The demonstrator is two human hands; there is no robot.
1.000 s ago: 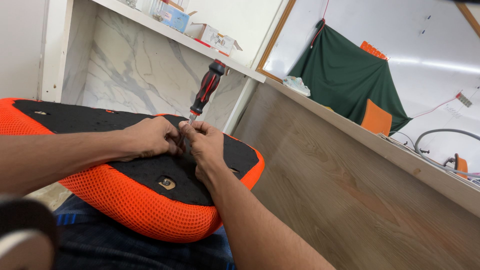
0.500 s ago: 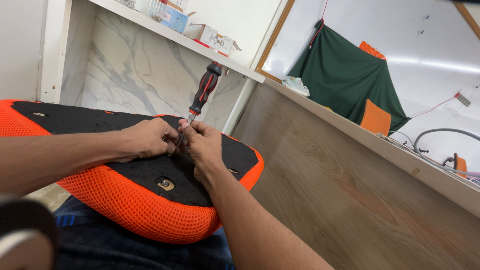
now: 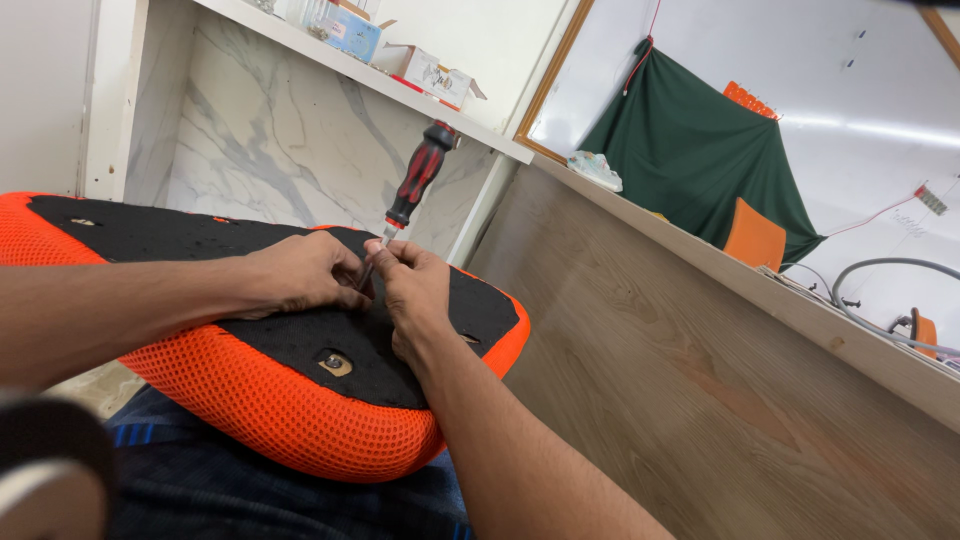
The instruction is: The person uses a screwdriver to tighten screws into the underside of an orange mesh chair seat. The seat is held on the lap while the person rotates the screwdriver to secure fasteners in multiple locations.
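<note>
Left hand [image 3: 300, 275] lies on the black underside of the orange seat pad [image 3: 270, 400], fingers curled together and pressed at the base of the screwdriver [image 3: 408, 195] shaft. Cannot tell whether they pinch the shaft or only steady it.

Pad rests across the person's lap, black panel up. A metal insert [image 3: 335, 363] shows in the panel nearer the camera, apart from both hands.

Right hand [image 3: 412, 290] sits just beside the left, fingertips pinching the thin metal shaft low down. The screwdriver stands tilted, red-and-black handle up and free; no hand is on the handle. Tip is hidden between the fingers.

Risk, judged: the tool is held by the shaft only, so the top-heavy handle could tip and pull the tip off its seat. A slip would drive the tip into the fabric or into the left fingers, which crowd the point. The pad, on the lap and not clamped, could rock under pressure.

Containers: on the shelf [image 3: 440, 110] above, small open cardboard boxes [image 3: 435, 75]; contents not visible.
</note>
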